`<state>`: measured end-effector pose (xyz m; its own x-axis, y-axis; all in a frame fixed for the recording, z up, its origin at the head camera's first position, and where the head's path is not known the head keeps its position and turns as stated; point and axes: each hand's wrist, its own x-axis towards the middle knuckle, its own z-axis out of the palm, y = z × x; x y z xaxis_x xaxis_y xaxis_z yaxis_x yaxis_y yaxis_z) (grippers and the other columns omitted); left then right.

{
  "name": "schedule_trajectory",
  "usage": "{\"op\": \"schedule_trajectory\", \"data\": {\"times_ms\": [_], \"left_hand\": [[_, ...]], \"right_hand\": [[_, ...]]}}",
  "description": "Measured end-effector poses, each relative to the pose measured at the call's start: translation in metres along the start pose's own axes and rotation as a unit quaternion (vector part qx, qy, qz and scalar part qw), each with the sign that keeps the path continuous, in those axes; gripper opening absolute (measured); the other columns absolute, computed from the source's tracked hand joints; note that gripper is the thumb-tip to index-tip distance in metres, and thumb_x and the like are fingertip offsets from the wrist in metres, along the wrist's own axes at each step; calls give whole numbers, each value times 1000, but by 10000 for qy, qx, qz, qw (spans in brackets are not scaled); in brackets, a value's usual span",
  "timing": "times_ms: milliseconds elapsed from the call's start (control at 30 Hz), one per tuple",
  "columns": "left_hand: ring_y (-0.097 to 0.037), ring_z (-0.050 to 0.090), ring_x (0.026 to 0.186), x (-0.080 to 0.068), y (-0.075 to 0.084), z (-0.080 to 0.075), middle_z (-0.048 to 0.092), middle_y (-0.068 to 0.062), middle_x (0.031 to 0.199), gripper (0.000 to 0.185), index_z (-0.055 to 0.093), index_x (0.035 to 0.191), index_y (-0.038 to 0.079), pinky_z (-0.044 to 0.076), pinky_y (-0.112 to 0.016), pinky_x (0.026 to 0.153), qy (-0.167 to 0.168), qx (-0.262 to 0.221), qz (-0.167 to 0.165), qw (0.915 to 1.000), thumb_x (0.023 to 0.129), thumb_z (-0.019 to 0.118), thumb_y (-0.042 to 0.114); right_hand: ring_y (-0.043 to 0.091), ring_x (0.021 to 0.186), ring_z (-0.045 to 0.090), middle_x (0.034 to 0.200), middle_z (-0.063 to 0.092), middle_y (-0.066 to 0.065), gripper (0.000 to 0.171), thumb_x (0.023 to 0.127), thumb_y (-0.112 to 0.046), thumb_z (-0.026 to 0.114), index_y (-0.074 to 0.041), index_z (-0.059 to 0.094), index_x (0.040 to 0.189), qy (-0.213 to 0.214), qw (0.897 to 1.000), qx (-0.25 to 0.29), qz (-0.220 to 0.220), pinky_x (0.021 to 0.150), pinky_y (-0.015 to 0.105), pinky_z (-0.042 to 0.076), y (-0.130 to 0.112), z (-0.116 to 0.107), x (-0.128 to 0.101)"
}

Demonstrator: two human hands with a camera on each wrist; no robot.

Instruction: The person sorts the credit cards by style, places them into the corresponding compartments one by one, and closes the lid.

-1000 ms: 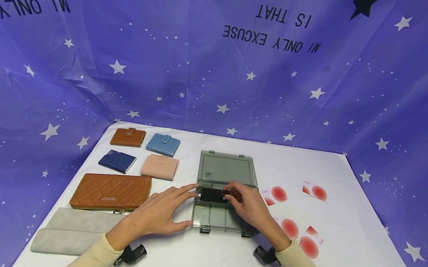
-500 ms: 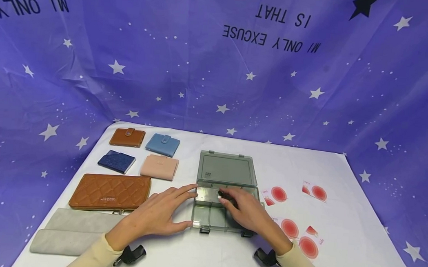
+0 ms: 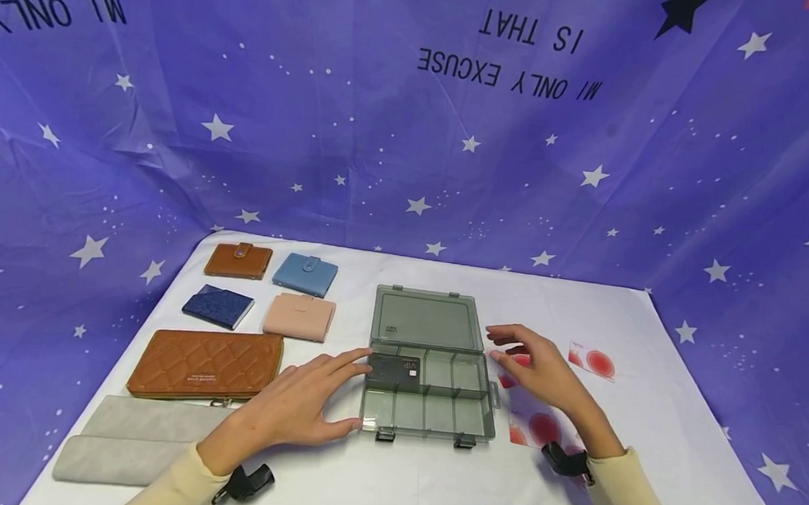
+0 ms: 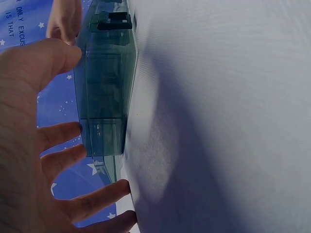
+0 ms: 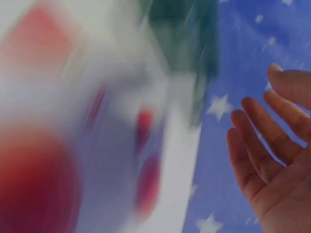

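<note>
A translucent grey-green compartment box lies on the table with its lid folded back. Flat at its back left, across the dividers, is a black VIP card. My left hand steadies the box at its left side, fingers spread and their tips against the rim. In the left wrist view the thumb reaches the box's edge too. My right hand is in the air right of the box, fingers loosely bent and holding nothing. It partly covers the white cards with red circles beneath it.
Left of the box are a brown snap wallet, a blue one, a dark blue card holder and a pink wallet. Nearer lie a quilted brown wallet and a grey wallet. A starry purple cloth hangs behind.
My right hand has let go of the black card, which now lies in the box, and has moved right above the red-and-white cards. The left hand has stayed at the box's left side.
</note>
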<state>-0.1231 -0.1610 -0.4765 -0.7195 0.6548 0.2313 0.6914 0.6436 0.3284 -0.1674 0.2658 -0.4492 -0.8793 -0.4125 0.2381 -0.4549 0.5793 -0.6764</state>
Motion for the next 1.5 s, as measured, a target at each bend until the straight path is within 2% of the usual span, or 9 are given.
{"op": "schedule_trajectory", "data": {"times_ms": [200, 300, 400, 633, 933, 1100, 1267, 1433, 1500], "left_hand": [[-20, 65, 124, -1, 0, 1, 42, 6, 170, 73, 58, 154, 23, 57, -42, 72, -38, -27, -98, 9999, 93, 76, 59], [-21, 65, 124, -1, 1, 2, 42, 6, 170, 73, 58, 154, 23, 57, -43, 72, -48, -67, -123, 9999, 93, 76, 60], [-21, 65, 125, -1, 2, 2, 42, 5, 171, 73, 58, 154, 22, 57, -42, 72, -34, -81, -123, 9999, 94, 76, 59], [-20, 65, 125, -1, 1, 2, 42, 6, 171, 74, 58, 155, 23, 57, -42, 72, -23, -61, -117, 9999, 93, 77, 59], [-18, 64, 125, -2, 1, 0, 42, 7, 170, 74, 58, 155, 24, 57, -41, 73, -1, -16, -91, 10000, 92, 78, 58], [-17, 64, 125, -1, 0, 0, 42, 7, 170, 74, 58, 155, 24, 58, -40, 74, -1, 4, -86, 10000, 92, 77, 59], [-17, 64, 126, 0, 0, 1, 42, 7, 170, 75, 58, 155, 24, 58, -41, 76, -5, 38, -65, 10000, 93, 76, 61], [-17, 63, 127, -1, -1, 1, 42, 7, 170, 75, 58, 155, 24, 59, -42, 76, 11, 64, -21, 10000, 93, 75, 62], [-18, 63, 127, -1, 0, 1, 42, 7, 170, 75, 58, 155, 24, 59, -42, 76, 51, 58, 23, 10000, 93, 75, 63]], "right_hand": [[38, 113, 74, 131, 75, 15, 45, 96, -5, 80, -2, 67, 139, -50, 9963, -682, 521, 92, 52, 60, 42, -16, -12], [39, 121, 70, 131, 75, 14, 47, 94, -8, 83, -1, 68, 138, -160, 9925, -993, 687, 101, 58, 54, 54, -20, -18], [39, 125, 67, 132, 74, 14, 49, 92, -11, 86, -2, 70, 137, -290, 9898, -1225, 669, 105, 59, 50, 61, -24, -24], [41, 125, 65, 130, 73, 13, 54, 86, -10, 91, -2, 71, 136, -503, 9864, -1545, 266, 107, 54, 46, 66, -33, -37], [44, 125, 63, 130, 72, 14, 61, 83, -14, 94, -4, 70, 138, -655, 9835, -1602, 527, 108, 64, 44, 62, -41, -46], [41, 120, 62, 125, 73, 13, 57, 81, -18, 95, -4, 73, 132, -721, 9811, -1653, 696, 105, 63, 45, 61, -43, -46], [32, 108, 63, 114, 72, 4, 50, 80, -16, 96, -12, 74, 125, -536, 9815, -1654, 803, 98, 58, 50, 65, -43, -50], [31, 101, 74, 99, 74, -3, 39, 93, -6, 83, -18, 72, 128, -83, 9843, -1516, 902, 93, 58, 58, 63, -41, -57], [31, 101, 77, 97, 74, -3, 36, 97, -5, 78, -17, 72, 130, 236, 9853, -1435, 900, 93, 51, 60, 58, -40, -58]]}}
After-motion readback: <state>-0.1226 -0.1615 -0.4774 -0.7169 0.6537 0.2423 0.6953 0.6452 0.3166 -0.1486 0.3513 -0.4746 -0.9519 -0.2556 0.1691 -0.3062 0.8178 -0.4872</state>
